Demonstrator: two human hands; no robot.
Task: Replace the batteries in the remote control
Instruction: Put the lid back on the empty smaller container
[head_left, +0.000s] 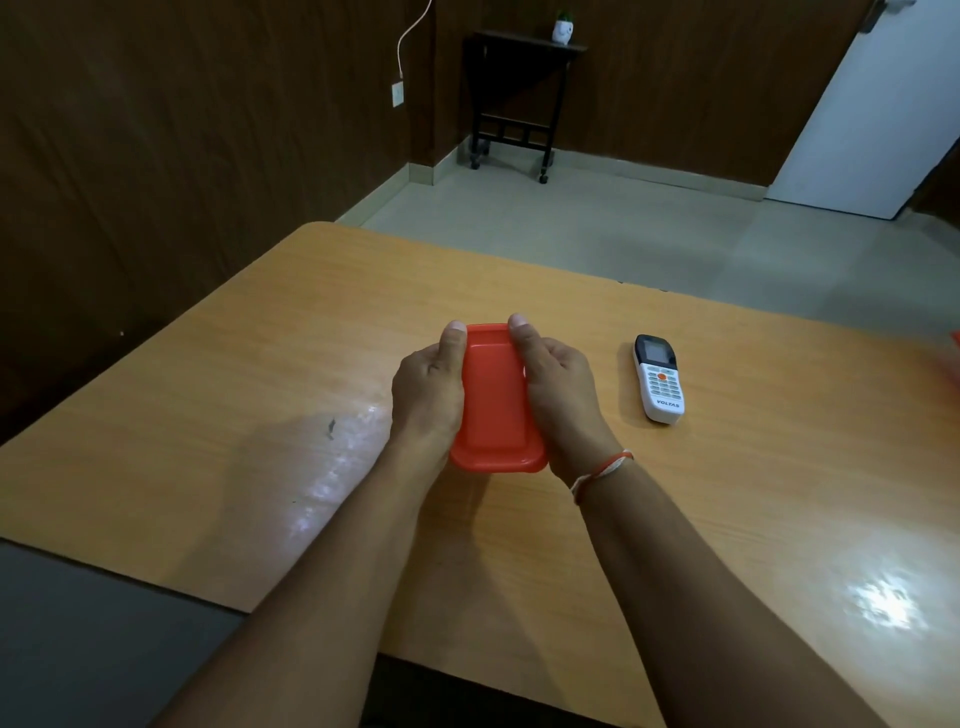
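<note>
Room with dark wood-panelled walls, pale tiled floor; light wooden laminate bench (260, 395) in foreground. Both hands grip a red rectangular plastic lidded box (496, 400) at bench centre: left hand (428, 395) wraps its left side, right hand (558, 395) its right side, thumbs along the lid's edges. White remote control with dark display (658, 378) lies face up on the bench, right of the box, apart from the hands.

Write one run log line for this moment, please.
left hand: grips red box | right hand: grips red box | remote: untouched on table
</note>
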